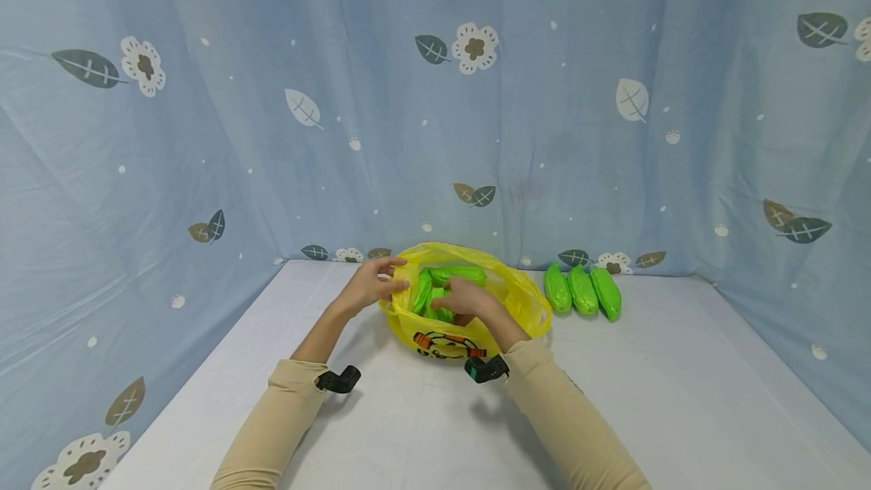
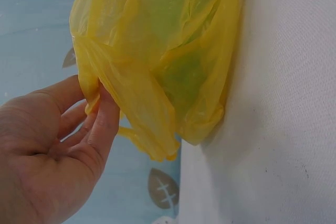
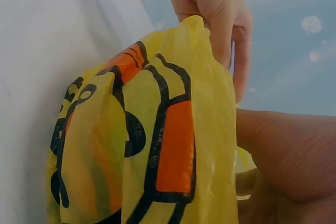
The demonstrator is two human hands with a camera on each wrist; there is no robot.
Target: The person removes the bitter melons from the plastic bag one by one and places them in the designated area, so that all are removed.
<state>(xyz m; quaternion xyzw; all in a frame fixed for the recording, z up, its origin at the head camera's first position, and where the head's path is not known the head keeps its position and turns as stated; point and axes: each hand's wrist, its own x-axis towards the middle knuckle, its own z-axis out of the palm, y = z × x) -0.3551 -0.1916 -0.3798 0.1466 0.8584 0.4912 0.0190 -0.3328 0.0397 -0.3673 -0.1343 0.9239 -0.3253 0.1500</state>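
Note:
A yellow plastic bag (image 1: 513, 297) with an orange-and-black print stands on the white table with its mouth open upward. My left hand (image 1: 370, 286) pinches the bag's left rim between thumb and fingers; the left wrist view shows the thin film between the fingertips of that hand (image 2: 58, 145). Inside the bag lie several glossy green, elongated, gourd-like things (image 1: 459, 274). My right hand (image 1: 469, 299) reaches into the bag, its fingers beside or on one of them. In the right wrist view the bag wall hides most of that hand (image 3: 294, 156), so its grip does not show.
Three more green gourd-like things (image 1: 583, 290) lie side by side on the table (image 1: 680, 384), right of the bag near the back edge. A blue curtain (image 1: 558, 97) with leaves and flowers hangs behind and along both sides.

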